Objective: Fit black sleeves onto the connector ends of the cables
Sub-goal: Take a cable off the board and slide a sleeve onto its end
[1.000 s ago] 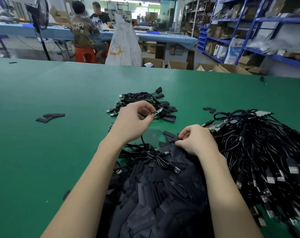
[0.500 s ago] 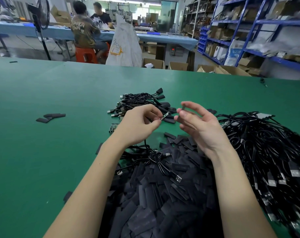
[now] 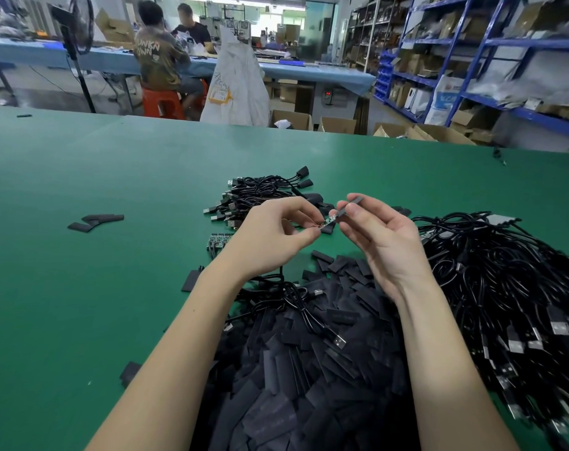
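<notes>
My left hand (image 3: 276, 232) pinches a cable's connector end (image 3: 328, 220), a small bare circuit board that points right. My right hand (image 3: 377, 236) pinches a black sleeve (image 3: 351, 205) between thumb and fingertips, its mouth meeting the tip of the board. The cable hangs from my left hand down to a USB plug (image 3: 340, 342) lying on a big heap of loose black sleeves (image 3: 302, 369) in front of me. Both hands hover above the green table (image 3: 97, 288).
A thick tangle of black cables (image 3: 504, 304) fills the right side. A smaller bundle of cables (image 3: 260, 193) lies behind my hands. Stray sleeves (image 3: 96, 221) lie on the left. Beyond the far edge sit people, boxes and blue shelves.
My right hand left the sleeve heap with one sleeve, rose and moved left to the connector in my left hand. The left hand stayed nearly still.
</notes>
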The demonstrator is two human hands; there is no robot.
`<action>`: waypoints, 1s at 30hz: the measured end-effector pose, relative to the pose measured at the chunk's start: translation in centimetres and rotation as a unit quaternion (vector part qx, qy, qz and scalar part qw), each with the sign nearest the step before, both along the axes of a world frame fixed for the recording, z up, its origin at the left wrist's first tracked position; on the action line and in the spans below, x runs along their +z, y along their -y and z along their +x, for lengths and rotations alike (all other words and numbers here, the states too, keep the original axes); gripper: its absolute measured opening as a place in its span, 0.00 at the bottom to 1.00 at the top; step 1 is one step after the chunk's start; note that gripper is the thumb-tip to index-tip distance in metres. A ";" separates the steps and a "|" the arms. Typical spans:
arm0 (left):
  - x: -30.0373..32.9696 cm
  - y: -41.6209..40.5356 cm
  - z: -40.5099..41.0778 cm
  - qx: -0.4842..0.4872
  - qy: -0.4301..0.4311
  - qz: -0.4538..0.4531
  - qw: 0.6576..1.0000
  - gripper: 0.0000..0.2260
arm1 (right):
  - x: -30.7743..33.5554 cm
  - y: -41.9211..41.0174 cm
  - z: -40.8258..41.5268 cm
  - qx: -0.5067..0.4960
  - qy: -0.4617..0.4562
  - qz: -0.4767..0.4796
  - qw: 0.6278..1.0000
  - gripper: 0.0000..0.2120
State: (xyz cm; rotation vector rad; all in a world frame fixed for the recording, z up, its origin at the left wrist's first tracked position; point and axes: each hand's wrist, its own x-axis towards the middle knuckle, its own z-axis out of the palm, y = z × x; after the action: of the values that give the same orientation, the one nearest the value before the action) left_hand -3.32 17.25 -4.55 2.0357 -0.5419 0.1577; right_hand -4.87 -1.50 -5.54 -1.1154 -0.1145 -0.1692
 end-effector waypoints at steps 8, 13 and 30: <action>-0.1 -0.3 0.2 -0.002 -0.004 -0.004 1.000 0.04 | 0.2 -0.1 -0.1 -0.007 0.000 0.005 1.000 0.13; -0.1 -0.4 0.2 -0.004 -0.004 0.001 1.000 0.04 | 0.3 -0.3 -0.2 -0.019 0.001 0.006 1.000 0.12; 0.0 -0.4 0.3 -0.003 -0.005 0.008 1.000 0.02 | 0.2 -0.6 -0.2 -0.055 0.023 -0.045 0.997 0.12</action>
State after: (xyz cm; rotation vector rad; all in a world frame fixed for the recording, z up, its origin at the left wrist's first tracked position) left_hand -3.07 17.63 -4.53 2.0491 -0.5453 0.1403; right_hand -5.03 -0.94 -5.31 -1.2080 -0.1031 -0.2898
